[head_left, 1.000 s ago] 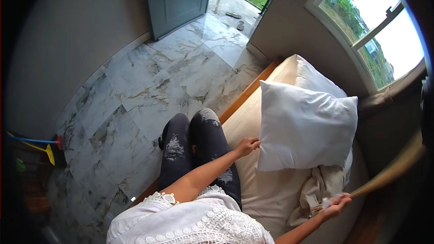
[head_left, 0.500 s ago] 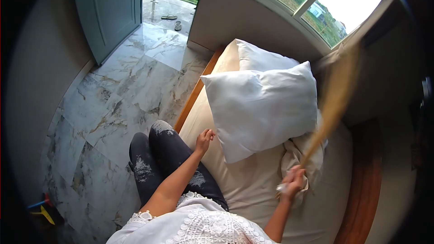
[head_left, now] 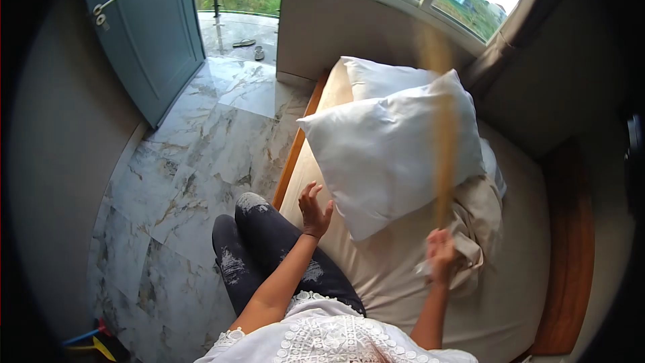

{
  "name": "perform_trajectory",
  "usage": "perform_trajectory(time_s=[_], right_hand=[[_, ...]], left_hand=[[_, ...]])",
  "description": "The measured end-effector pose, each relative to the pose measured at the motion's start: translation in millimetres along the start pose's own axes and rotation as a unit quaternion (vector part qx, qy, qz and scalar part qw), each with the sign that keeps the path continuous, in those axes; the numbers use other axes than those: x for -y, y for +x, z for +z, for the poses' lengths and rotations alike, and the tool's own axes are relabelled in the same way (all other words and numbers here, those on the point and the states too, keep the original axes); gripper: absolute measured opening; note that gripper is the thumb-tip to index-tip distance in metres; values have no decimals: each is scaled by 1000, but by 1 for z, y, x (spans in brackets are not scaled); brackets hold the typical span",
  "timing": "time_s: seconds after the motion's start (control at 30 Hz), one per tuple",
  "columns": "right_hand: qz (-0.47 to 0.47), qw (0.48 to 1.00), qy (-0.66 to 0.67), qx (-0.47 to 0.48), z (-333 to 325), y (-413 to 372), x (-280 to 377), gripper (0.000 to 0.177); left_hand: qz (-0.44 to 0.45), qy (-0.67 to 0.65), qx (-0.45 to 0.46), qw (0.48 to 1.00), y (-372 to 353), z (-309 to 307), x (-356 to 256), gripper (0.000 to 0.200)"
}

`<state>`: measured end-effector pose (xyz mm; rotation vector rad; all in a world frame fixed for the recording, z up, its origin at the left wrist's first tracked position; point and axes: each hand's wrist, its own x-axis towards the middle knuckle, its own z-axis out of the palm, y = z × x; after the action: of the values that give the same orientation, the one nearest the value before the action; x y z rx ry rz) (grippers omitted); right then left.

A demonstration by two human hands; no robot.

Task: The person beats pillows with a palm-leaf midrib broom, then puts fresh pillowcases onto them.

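The straw-coloured broom [head_left: 445, 161] is in the right hand [head_left: 441, 252], its long blurred bristles reaching across the front white pillow [head_left: 383, 154] toward the window wall; whether they touch the fabric cannot be told. The right fingers are curled shut around the handle end, which looks like the sound hold: a firm fist there, with a loose wrist, should let the bristles land flat along the cushioned surface rather than dig in at their tips. The left hand [head_left: 314, 210] is held with its fingers parted and curved, beside the pillow's near left edge, apparently gripping nothing. That is a sensible place for it, out of the broom's line; if the pillow skids, a light pinch on the near corner would steady it, provided the knuckles lie well outside the stroke. The front pillow overlaps the rear white pillow [head_left: 379, 81], so it probably sits a little unevenly, and moderate, even strokes suit it better than hard ones. The crumpled beige cloth [head_left: 480, 215] lies just beside the right hand and could snag the bristles on a low pass. A shorter arc would also spare the gathered curtain [head_left: 504, 50] by the window.
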<state>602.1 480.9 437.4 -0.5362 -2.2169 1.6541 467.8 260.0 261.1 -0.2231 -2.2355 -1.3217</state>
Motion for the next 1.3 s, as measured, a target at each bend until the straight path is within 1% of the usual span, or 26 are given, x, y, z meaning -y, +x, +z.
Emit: perform_trajectory(time_s=[0.03,0.1,0.17,0.2,0.27,0.3,0.33,0.43,0.47,0.5,0.53,0.6,0.63,0.7,0.77,0.8,0.87,0.93,0.97,1.0,1.1,1.17,1.2,1.23,1.27,1.3], right_hand=[[3,987,127,-95,-13,2,33,30],[-236,913,227,-242,-35,14,68,39],[-415,800,312,-299,-31,28,62,41],[-396,807,142,-415,-25,40,16,39],[-347,870,40,-348,15,51,-86,35],[-98,983,-132,-85,19,36,-152,32],[-40,934,-351,59,27,19,-200,26],[54,971,-233,21,-5,31,-110,23],[-127,960,-241,-70,-25,38,-81,25],[-55,982,-148,-104,-43,39,-31,31],[-117,978,-39,-169,-56,39,7,34],[-280,880,196,-330,-66,42,55,39],[-352,826,226,-379,-65,42,65,42],[-480,738,306,-363,-59,65,19,39],[-334,770,-82,-537,-25,98,-98,35],[-210,914,-200,-283,-11,90,-144,33],[-16,933,-355,-61,2,91,-307,30],[-80,921,-316,-214,-36,90,-187,34],[-29,977,-97,-186,-62,93,-141,38],[-54,973,120,-191,-79,86,-92,38],[-278,828,298,-386,-97,67,29,36],[-428,755,283,-409,-97,60,32,38],[-432,705,272,-493,-85,71,17,38],[-386,757,160,-502,-78,79,-32,38],[-150,745,-57,-648,-57,92,-113,45],[-33,856,-218,-467,-38,95,-193,48]], left_hand=[[44,13,27,999,1,3,-9,51],[132,34,178,975,-2,8,-16,56],[167,36,267,948,-6,9,-19,58],[156,28,285,945,-8,10,-19,59],[140,25,311,940,-7,7,-20,59],[141,32,312,939,-5,7,-17,58],[138,40,314,938,-7,6,-16,58],[118,35,289,949,-2,12,-14,59],[114,35,293,949,-4,8,-14,59],[114,33,302,946,-6,6,-16,59],[117,26,297,947,-6,8,-17,58],[108,18,295,949,-6,7,-19,58],[104,14,291,951,-5,7,-20,58],[108,8,288,951,-7,9,-17,59],[112,6,288,951,-6,7,-15,60],[116,5,291,950,-4,6,-15,59],[120,6,298,947,-6,5,-16,59],[122,-16,298,947,-5,7,-14,59],[121,-22,300,946,-7,4,-11,59],[125,-22,307,943,-6,5,-9,59],[121,-14,309,943,-6,4,-14,59],[125,-24,300,946,-7,8,-12,59],[127,-26,298,946,-6,8,-12,59],[127,-27,297,946,-7,7,-11,59],[124,-25,296,947,-7,8,-10,59],[124,-27,296,947,-8,10,-10,59]])
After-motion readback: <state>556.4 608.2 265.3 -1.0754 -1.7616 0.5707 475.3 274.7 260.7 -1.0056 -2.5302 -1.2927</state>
